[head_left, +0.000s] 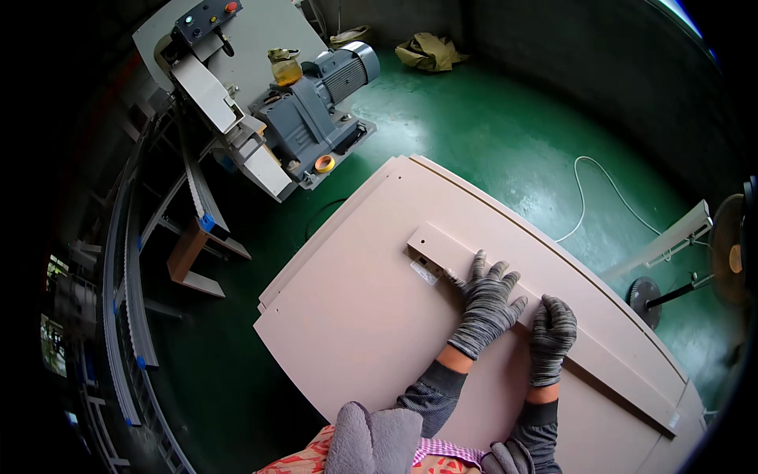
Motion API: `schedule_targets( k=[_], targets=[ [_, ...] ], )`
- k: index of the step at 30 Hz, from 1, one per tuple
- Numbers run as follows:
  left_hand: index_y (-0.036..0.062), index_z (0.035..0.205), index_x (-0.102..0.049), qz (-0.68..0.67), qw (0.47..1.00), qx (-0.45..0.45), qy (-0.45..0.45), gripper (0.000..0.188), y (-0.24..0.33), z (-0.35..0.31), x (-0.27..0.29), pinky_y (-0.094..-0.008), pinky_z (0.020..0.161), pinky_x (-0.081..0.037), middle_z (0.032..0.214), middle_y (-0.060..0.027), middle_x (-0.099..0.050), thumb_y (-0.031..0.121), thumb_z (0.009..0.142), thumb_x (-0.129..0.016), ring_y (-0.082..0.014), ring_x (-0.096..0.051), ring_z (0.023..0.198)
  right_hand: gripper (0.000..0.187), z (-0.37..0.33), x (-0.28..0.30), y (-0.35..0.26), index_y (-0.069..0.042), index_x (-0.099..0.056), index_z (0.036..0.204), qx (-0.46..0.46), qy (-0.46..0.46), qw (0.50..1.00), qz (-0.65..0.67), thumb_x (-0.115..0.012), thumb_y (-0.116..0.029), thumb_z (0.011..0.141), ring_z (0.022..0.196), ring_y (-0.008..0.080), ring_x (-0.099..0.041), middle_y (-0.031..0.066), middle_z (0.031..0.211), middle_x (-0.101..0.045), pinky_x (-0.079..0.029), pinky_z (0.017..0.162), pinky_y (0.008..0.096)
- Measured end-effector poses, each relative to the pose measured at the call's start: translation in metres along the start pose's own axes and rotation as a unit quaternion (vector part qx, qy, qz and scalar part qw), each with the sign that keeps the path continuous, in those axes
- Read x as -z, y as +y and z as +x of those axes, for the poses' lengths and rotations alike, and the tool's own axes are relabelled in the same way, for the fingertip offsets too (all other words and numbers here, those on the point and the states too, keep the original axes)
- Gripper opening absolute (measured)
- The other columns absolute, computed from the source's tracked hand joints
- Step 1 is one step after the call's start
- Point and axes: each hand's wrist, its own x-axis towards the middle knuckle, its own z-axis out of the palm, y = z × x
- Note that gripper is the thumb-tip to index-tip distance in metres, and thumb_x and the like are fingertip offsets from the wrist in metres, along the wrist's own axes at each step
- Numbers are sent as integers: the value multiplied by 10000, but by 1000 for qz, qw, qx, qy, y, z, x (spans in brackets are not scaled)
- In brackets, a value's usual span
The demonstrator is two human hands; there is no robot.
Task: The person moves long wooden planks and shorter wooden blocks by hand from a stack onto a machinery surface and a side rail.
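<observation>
A long, narrow beige strip of board [620,379] lies diagonally across a stack of large beige panels [347,308]. My left hand [485,306], in a grey striped knit glove, rests on the strip with its fingers spread. Beside it to the right, my right hand [553,332], gloved the same way, has its fingers curled together over the strip. Whatever those fingers may pinch is hidden. A white label [425,271] shows at the strip's far left end, near a small dark hole.
A grey motor unit [316,110] with a yellow tape roll [324,164] stands at the far left, by a machine with a control box [207,20]. Roller rails [130,292] run down the left. At right are a pedestal fan [726,249] and a white cable [580,189] on the green floor.
</observation>
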Motion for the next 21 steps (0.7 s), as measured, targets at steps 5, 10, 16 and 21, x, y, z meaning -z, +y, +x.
schedule_targets(
  k=[5, 10, 16, 21],
  targets=[
    [141, 1198, -679, -3, 1000, 1, 29, 485, -9, -4, -9, -792, 1054, -19, 1385, -106, -536, 437, 813, -688, -414, -239, 1430, 167, -1, -2, -5, -5, -717, 976, -7, -8, 1000, 6, -652, 28, 826, 906, 296, -667, 150, 957, -707, -516, 871, 375],
    [141, 1195, -684, 19, 1000, 0, 19, 490, 1, -2, -1, -832, 1001, 43, 1383, -92, -539, 450, 815, -683, -398, -237, 1434, 180, 1, -1, -2, -44, -718, 968, -2, 1, 1000, -10, -657, -1, 805, 888, 301, -666, 133, 944, -705, -510, 859, 390],
    [137, 1195, -684, 14, 1000, 7, 17, 493, 0, -2, 0, -823, 1013, 42, 1381, -93, -539, 442, 807, -693, -401, -238, 1434, 195, 0, -3, -3, -41, -716, 982, -3, -2, 1000, -2, -650, 1, 803, 904, 306, -663, 139, 951, -703, -507, 870, 401],
    [128, 1176, -692, -9, 1000, 5, 26, 486, 2, -3, 4, -814, 1025, 28, 1366, -106, -548, 419, 789, -717, -410, -250, 1430, 206, 0, -3, -1, -39, -714, 988, -10, -10, 1000, -3, -646, 3, 798, 914, 313, -661, 147, 957, -701, -506, 873, 407]
  ],
)
